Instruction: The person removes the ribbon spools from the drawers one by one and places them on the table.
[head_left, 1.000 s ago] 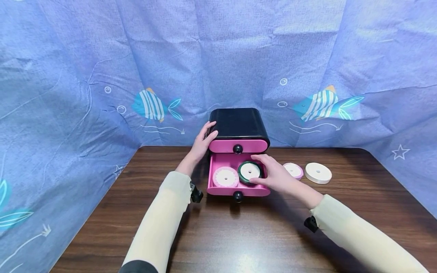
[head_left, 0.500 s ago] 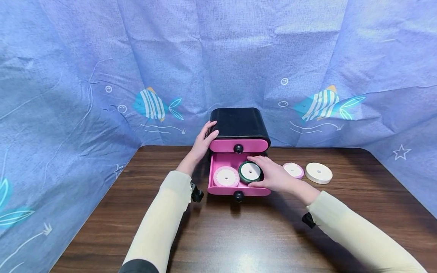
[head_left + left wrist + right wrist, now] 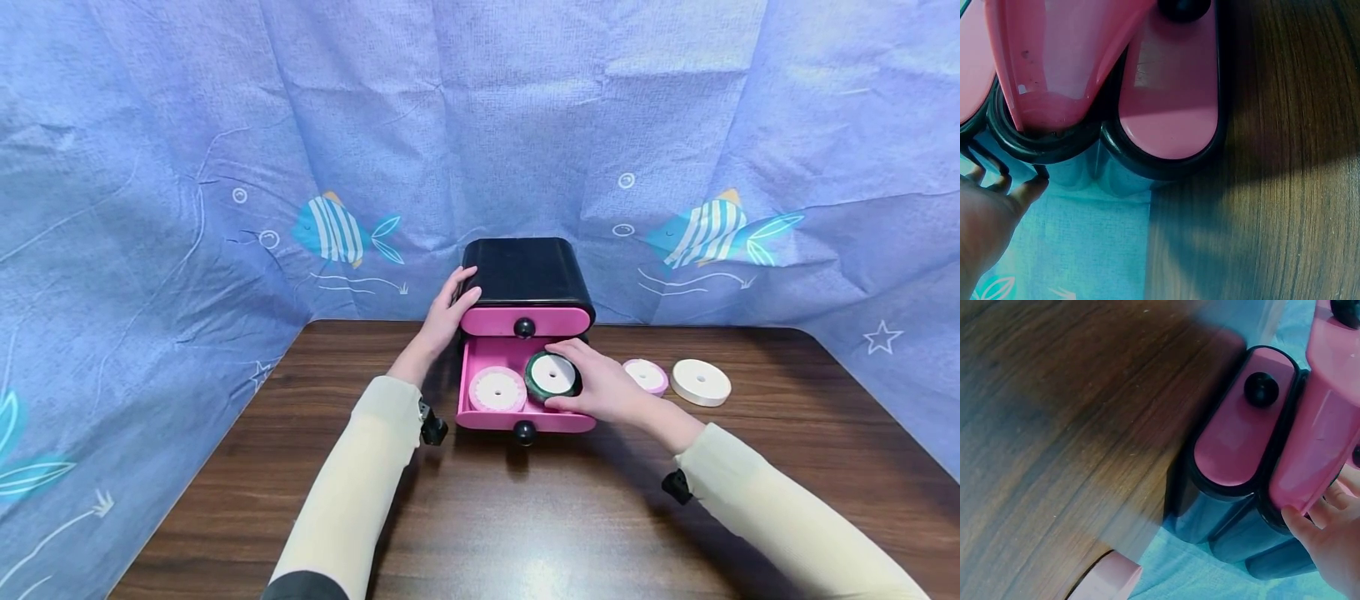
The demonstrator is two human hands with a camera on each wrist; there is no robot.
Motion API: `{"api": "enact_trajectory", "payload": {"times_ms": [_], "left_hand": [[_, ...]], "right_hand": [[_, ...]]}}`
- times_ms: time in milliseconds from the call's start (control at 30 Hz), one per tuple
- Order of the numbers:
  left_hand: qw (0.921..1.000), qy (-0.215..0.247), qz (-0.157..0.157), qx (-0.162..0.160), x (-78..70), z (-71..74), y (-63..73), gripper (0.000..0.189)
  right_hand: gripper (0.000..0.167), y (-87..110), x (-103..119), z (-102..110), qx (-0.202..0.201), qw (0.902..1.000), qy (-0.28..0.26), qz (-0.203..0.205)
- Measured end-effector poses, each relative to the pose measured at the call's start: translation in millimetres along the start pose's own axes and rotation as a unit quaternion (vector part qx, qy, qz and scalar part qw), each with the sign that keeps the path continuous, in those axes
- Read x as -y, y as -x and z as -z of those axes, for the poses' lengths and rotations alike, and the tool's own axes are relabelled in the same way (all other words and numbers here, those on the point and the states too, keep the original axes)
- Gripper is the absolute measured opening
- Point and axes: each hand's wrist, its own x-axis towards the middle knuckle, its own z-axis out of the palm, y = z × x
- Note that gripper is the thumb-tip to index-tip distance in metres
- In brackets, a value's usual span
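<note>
Counter [image 3: 540,517]: dark wood-grain; toward three o'clock of the cabinet it bears a cream roll [image 3: 701,382] and a pink-edged roll [image 3: 647,376].
Cabinet [image 3: 525,268]: upright at your twelve o'clock, black casing.
Middle drawer [image 3: 489,420]: pulled out toward six o'clock; top drawer [image 3: 491,322] and bottom drawer [image 3: 1238,444] are pushed in.
Left grip [image 3: 438,323]: relaxed, grasping nothing, touching the casing at nine o'clock; judged to be your steadying hand.
Right grip [image 3: 602,383]: grasping the green-rimmed spool from three o'clock, thumb on its six o'clock side.
Pink spool [image 3: 498,389]: flat in the middle drawer, toward nine o'clock of the green-rimmed spool.
Green-rimmed spool [image 3: 552,374]: within the middle drawer, three o'clock half; floor contact cannot be confirmed. Step in hand, as judged: you are seating it. Next move would call for lowering it level, then freeing your fingers without nudging the pink spool.
</note>
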Motion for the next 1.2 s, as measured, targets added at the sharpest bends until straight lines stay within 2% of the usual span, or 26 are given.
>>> {"api": "enact_trajectory", "payload": {"times_ms": [267,567,833,1033,1200], "left_hand": [[1.0,0.004,-0.003,-0.002,1.2,-0.1,-0.8,0.052],[1.0,0.001,-0.001,-0.003,1.5,-0.2,-0.7,0.051],[0.9998,0.012,-0.009,-0.012,32.0,1.7,-16.4,0.052],[0.9994,-0.007,-0.02,-0.029,35.4,-1.4,-17.1,0.049],[0.9992,-0.009,-0.022,-0.032,35.3,-2.0,-16.7,0.049]], "right_hand": [[0.077,4.0,6,9,-0.039,0.9992,-0.011,0.004],[0.077,11.5,9,24,-0.063,0.9978,-0.022,0.004],[0.077,28.0,3,33,-0.079,0.9966,-0.013,-0.019],[0.075,42.4,-7,40,-0.106,0.994,-0.029,-0.003],[0.076,56.0,-17,49,-0.12,0.9927,-0.017,0.0]]}}
